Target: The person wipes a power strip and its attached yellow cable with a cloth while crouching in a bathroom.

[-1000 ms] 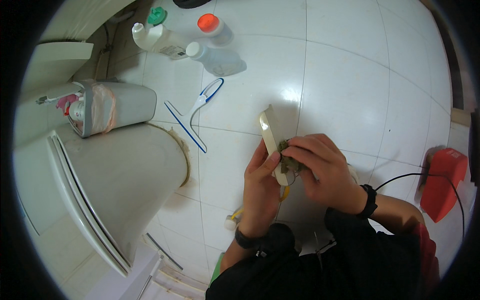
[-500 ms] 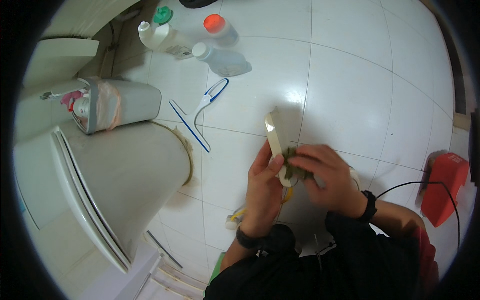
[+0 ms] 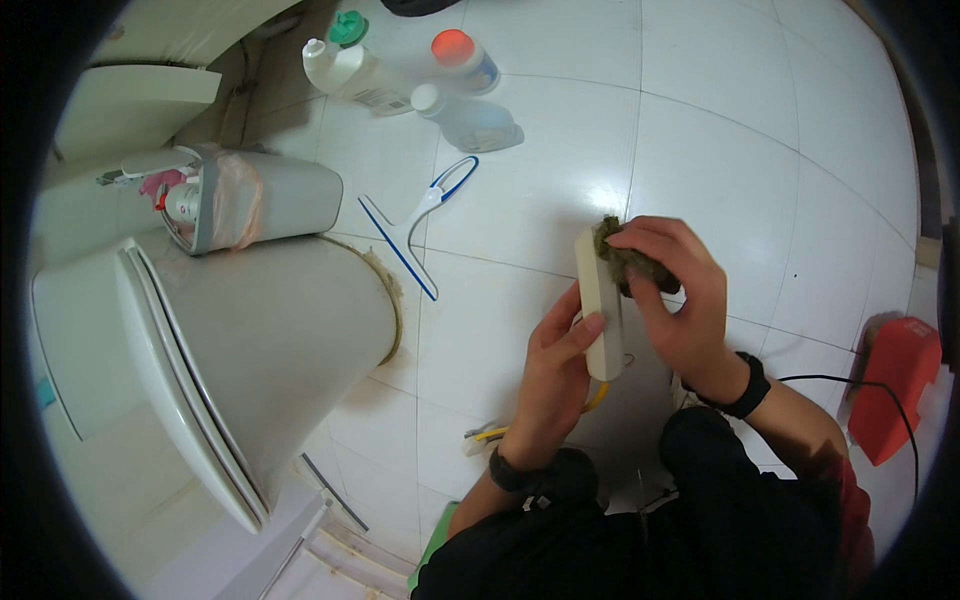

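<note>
Bar [image 3: 598, 290]: cream, held above the floor [image 3: 715, 180] in front of the person, one end toward the body; yellow cord [image 3: 597, 398] by that end.
Left hand [image 3: 556, 365]: clasping the near half, thumb across the face; I judge this steadies it and leaves the far half exposed.
Rag [image 3: 652, 270]: dark green, bunched against the bar's right side, toward the far end.
Right hand [image 3: 688, 290]: pinching the rag between thumb and fingers, presumably for firm, local pressure.
Squeegee [image 3: 405, 230]: on the floor, well apart, likely out of use.
Bottles [image 3: 470, 125]: grouped beyond the squeegee, probably for access.
</note>
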